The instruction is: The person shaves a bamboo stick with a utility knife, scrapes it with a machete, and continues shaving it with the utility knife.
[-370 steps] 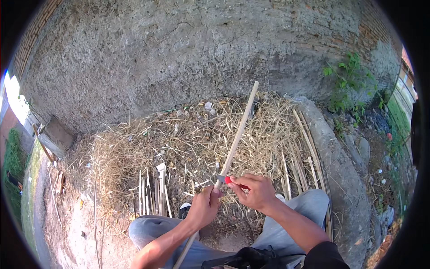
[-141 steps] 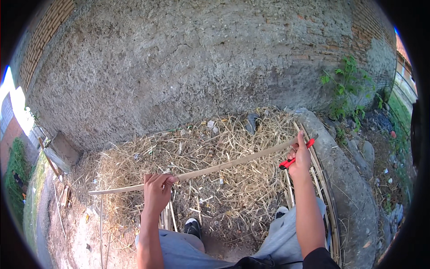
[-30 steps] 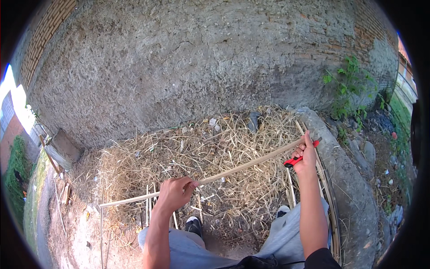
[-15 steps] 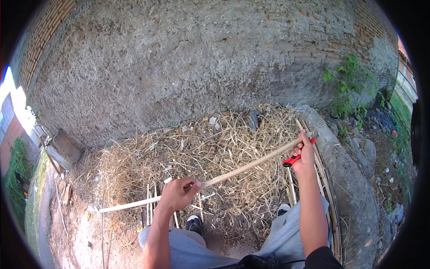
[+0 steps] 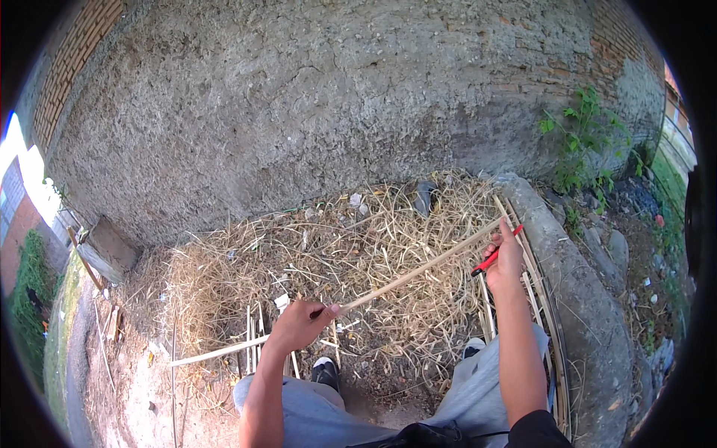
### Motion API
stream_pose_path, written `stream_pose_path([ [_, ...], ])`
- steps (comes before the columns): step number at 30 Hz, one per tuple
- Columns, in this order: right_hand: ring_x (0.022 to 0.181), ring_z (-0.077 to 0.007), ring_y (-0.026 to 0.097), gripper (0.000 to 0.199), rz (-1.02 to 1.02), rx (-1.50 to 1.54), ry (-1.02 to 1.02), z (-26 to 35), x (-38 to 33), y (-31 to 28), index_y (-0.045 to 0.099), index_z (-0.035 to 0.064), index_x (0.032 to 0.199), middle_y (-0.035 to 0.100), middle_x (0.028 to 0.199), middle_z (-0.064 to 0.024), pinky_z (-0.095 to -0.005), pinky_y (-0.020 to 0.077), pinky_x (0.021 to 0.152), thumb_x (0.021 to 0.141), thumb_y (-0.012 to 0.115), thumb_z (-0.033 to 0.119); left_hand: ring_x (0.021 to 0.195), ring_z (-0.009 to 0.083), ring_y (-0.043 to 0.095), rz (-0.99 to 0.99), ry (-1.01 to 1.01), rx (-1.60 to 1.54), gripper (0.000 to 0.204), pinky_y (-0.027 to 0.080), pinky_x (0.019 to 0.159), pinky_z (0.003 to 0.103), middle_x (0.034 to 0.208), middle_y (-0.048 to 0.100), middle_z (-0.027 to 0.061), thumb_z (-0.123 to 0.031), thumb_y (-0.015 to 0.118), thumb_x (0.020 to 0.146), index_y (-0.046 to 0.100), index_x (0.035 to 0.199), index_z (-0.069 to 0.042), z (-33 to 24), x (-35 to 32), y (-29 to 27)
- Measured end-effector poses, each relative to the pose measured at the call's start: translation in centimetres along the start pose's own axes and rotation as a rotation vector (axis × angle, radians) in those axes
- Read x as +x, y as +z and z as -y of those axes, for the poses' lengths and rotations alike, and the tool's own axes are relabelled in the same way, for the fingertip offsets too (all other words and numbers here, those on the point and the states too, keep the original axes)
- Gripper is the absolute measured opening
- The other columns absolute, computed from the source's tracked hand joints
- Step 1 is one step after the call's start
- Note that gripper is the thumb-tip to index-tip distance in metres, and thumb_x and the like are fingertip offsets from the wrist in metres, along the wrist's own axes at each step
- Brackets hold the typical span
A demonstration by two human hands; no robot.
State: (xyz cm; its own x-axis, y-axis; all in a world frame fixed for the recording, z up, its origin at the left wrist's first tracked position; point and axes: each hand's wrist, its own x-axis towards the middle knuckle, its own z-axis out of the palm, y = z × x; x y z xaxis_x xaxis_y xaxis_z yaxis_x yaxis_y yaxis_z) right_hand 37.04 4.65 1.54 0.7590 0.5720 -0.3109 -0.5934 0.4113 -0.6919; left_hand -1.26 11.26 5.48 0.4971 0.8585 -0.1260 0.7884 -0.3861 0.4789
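Lower at its left tip than a moment ago, your pale strip slants up from your left hand to your right hand. Beyond the grips stands a rough grey wall; below them, straw litter. Your left hand, nearer your body, pinches the strip near its middle (long axis running rightward and away); at its upper end, your right clenches a red-handled tool.
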Motion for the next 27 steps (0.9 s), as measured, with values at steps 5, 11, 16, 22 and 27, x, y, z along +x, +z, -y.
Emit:
stream_pose_path([
  [5,0.054,-0.0124,0.047,0.02,0.012,0.041,-0.035,-0.1,-0.4,0.6,0.045,0.0109,0.1,0.047,0.073,-0.0003,-0.0278,0.0402,0.049,0.095,0.057,0.026,0.047,0.0153,0.048,0.079,-0.037,-0.038,0.055,0.039,0.048,0.034,0.054,0.055,0.006,-0.048,0.046,0.098,0.069,0.079,-0.002,0.8,-1.6,-0.4],
  [11,0.055,-0.0113,0.049,0.014,0.291,-0.119,-0.027,-1.2,-2.6,0.4,0.046,0.0088,0.104,0.055,0.079,-0.0031,-0.0264,0.0404,0.049,0.098,0.052,0.02,0.038,0.0089,0.043,0.4,-0.299,-0.352,0.06,0.042,0.042,0.027,0.058,0.055,0.0045,-0.045,0.033,0.103,0.058,0.071,-0.001,-2.5,-4.0,-4.2],
  [16,0.056,-0.012,0.052,0.022,0.674,-0.749,-0.199,-5.6,-7.3,0.9,0.048,0.0029,0.109,0.057,0.079,-0.0055,-0.0278,0.0432,0.05,0.098,0.052,0.021,0.038,0.0085,0.04,0.207,-0.421,-0.727,0.047,0.033,0.035,0.022,0.064,0.055,0.0067,-0.04,0.037,0.104,0.053,0.08,-0.002,-1.6,-5.1,1.6],
  [22,0.062,-0.025,0.063,0.029,0.963,-1.239,-0.392,-5.9,-11.8,1.9,0.056,0.0018,0.099,0.065,0.073,-0.014,-0.0392,0.0485,0.058,0.094,0.057,0.031,0.039,0.008,0.035,0.232,-0.434,-1.114,0.044,0.031,0.038,0.023,0.065,0.051,0.0057,-0.041,0.037,0.103,0.052,0.097,0.0,-2.4,-1.6,4.5],
  [27,0.06,-0.0266,0.063,0.026,0.97,-1.253,-0.413,-6.8,-11.7,2.1,0.059,0.0026,0.091,0.064,0.071,-0.0133,-0.0383,0.0474,0.056,0.094,0.059,0.029,0.043,0.0079,0.03,0.239,-0.401,-1.22,0.045,0.031,0.041,0.024,0.061,0.036,-0.0009,-0.039,0.035,0.104,0.051,0.103,0.003,-3.1,-1.1,5.5],
])
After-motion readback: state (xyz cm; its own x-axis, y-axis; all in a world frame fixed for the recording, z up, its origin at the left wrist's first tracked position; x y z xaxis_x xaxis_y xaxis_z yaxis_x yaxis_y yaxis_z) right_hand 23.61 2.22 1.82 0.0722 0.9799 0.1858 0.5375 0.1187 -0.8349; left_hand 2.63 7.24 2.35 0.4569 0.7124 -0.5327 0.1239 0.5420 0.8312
